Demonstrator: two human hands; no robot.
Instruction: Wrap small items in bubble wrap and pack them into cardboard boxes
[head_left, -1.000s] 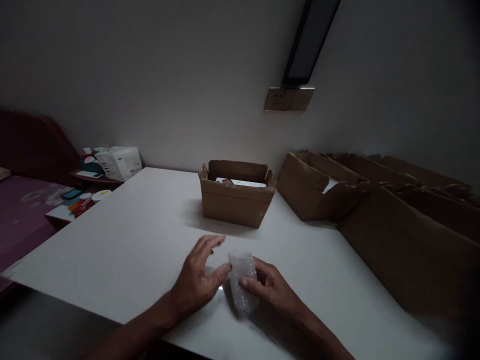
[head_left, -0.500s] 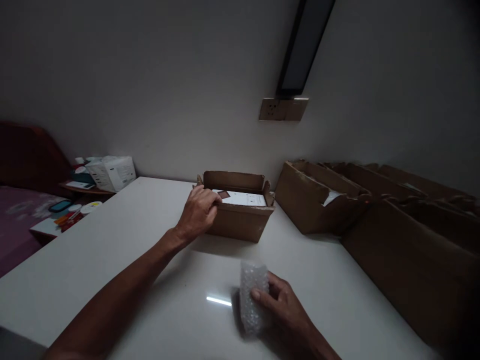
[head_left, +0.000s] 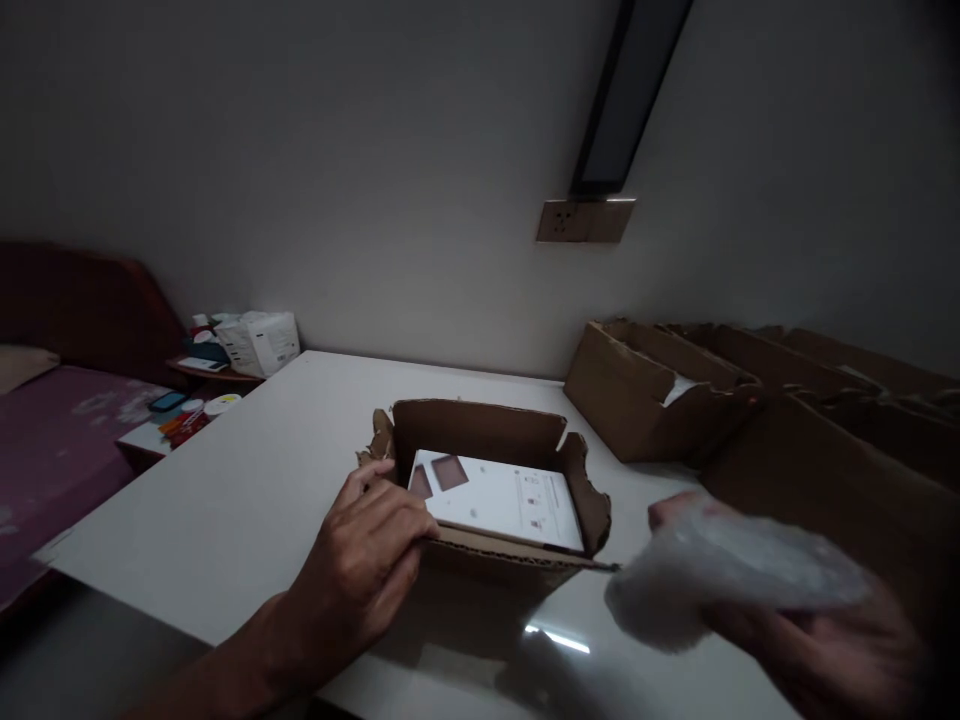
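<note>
My left hand [head_left: 375, 545] grips the near left corner of an open cardboard box [head_left: 495, 425], its fingers hooked over the torn rim. Inside the box lies a white printed carton [head_left: 487, 500] with brown squares and small drawings on its top. Off to the right, my right hand [head_left: 817, 640] is closed around a piece of bubble wrap [head_left: 735, 570], both smeared by motion. Whether anything is wrapped inside the plastic, I cannot tell.
Several open cardboard boxes [head_left: 637, 410] stand along the right side of the white table [head_left: 247, 480]. A wall socket [head_left: 585, 221] and a dark screen [head_left: 630, 100] are on the wall. At the left are a bed [head_left: 67, 430] and a white packet [head_left: 262, 340].
The cardboard box has come nearer with my left hand on its rim. My right hand has swung right with the bubble wrap, turning it from upright to lying sideways.
</note>
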